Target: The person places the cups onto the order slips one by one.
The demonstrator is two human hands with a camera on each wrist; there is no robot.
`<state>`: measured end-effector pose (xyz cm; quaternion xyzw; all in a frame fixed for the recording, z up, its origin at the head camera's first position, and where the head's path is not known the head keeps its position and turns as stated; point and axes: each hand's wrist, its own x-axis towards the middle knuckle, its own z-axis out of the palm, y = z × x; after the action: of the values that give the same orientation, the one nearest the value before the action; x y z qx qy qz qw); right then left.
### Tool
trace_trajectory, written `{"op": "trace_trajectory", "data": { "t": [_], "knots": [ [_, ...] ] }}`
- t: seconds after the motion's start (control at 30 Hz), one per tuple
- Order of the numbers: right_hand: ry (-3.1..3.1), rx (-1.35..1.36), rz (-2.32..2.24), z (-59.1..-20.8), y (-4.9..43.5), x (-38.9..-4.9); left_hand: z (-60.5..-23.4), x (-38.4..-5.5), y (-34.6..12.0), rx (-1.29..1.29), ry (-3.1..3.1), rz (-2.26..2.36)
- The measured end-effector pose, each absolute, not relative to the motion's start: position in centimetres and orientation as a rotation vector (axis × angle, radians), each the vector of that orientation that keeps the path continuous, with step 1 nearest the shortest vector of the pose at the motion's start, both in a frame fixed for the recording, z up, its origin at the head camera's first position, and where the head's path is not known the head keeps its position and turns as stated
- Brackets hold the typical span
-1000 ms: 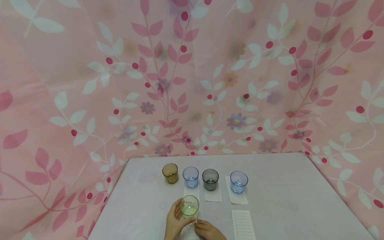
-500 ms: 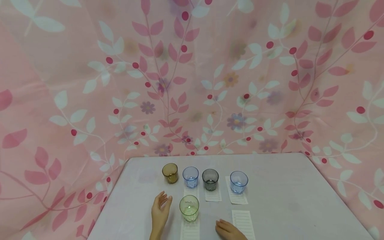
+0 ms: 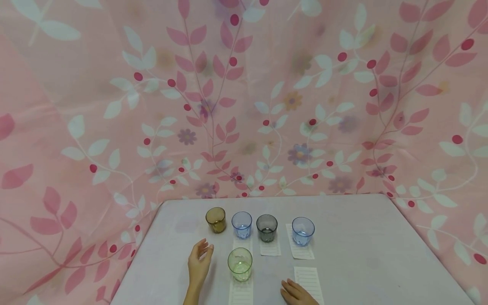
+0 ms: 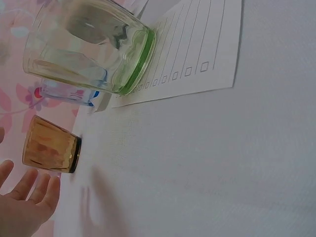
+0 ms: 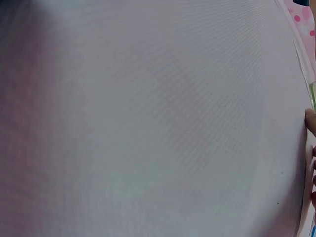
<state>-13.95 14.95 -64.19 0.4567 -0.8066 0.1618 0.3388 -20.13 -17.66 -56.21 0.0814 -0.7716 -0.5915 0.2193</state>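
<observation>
A clear green glass (image 3: 240, 264) stands upright on a lined paper slip (image 3: 241, 293); the left wrist view shows its thick green base (image 4: 138, 61) on the paper. My left hand (image 3: 199, 263) is off to the left of that glass, holding nothing, its fingers loosely bent and apart from it. Beyond the fingers in the left wrist view is an amber glass (image 4: 52, 145). My right hand (image 3: 298, 294) lies low at the front, fingers together, overlapping the edge of another lined slip (image 3: 309, 279). Only its fingertips (image 5: 311, 121) show at the right wrist view's edge.
Behind the green glass stands a row: the amber glass, a blue glass (image 3: 242, 224), a grey glass (image 3: 267, 228) and, farther right, a second blue glass (image 3: 303, 231). Paper slips lie under or before several of them. A pink patterned curtain (image 3: 244, 106) hangs behind the white table (image 3: 362, 254).
My left hand has let go of the green glass and moved left. My right hand has drawn away to the right. The glass stays standing on its slip.
</observation>
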Motion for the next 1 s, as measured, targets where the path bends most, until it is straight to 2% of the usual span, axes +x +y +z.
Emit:
{"op": "trace_trajectory", "data": {
  "t": [0.13, 0.27, 0.57, 0.83, 1.0],
  "knots": [
    [-2.179, 1.175, 0.488, -63.9, 15.2, -13.4, -54.9, -19.8, -17.3, 0.213, -2.138, -1.633],
    [-2.130, 1.135, 0.477, -63.6, 15.6, -13.4, -55.2, -20.1, -17.6, 0.230, -2.144, -1.634],
    [-2.072, 0.793, 0.295, -65.4, 16.7, -12.5, -56.8, -20.7, -18.3, 0.242, -2.146, -1.647],
    [-2.124, 0.800, 0.375, -66.2, 17.6, -12.0, -57.0, -20.6, -18.3, 0.265, -2.164, -1.659],
    [-2.193, 0.751, 0.363, -66.0, 17.7, -11.5, -54.8, -19.5, -17.4, 0.272, -2.172, -1.679]
  ]
}}
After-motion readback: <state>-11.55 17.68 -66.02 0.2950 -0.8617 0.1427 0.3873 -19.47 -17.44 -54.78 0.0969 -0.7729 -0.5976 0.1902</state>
